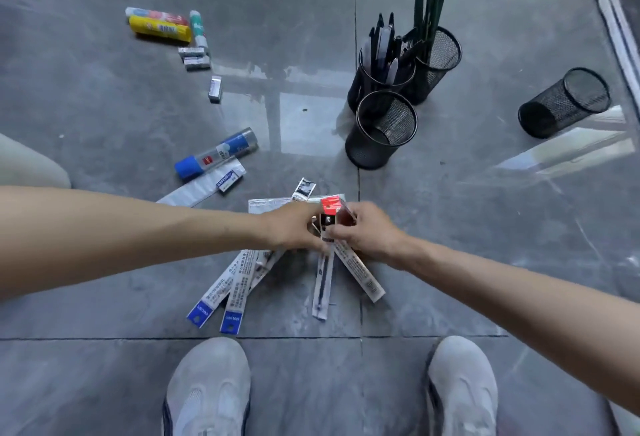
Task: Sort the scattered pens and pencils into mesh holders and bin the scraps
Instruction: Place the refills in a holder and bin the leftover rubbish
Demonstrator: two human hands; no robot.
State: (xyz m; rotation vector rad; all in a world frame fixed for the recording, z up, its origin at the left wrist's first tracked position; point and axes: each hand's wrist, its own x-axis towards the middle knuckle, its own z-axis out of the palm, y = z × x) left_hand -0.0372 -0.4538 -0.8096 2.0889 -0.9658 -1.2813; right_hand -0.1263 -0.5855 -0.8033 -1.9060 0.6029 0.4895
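Over the grey floor, the left hand grips a fan of long pen packets while the right hand pinches a red-topped packet between them, two more packets hanging below it. Beyond the right hand stand three mesh holders, two filled with pens; a fourth holder lies farther right.

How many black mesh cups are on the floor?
4. Two full ones stand together at the back, one with pens and one with pencils. An empty one stands just in front. Another empty one lies tipped over on the right.
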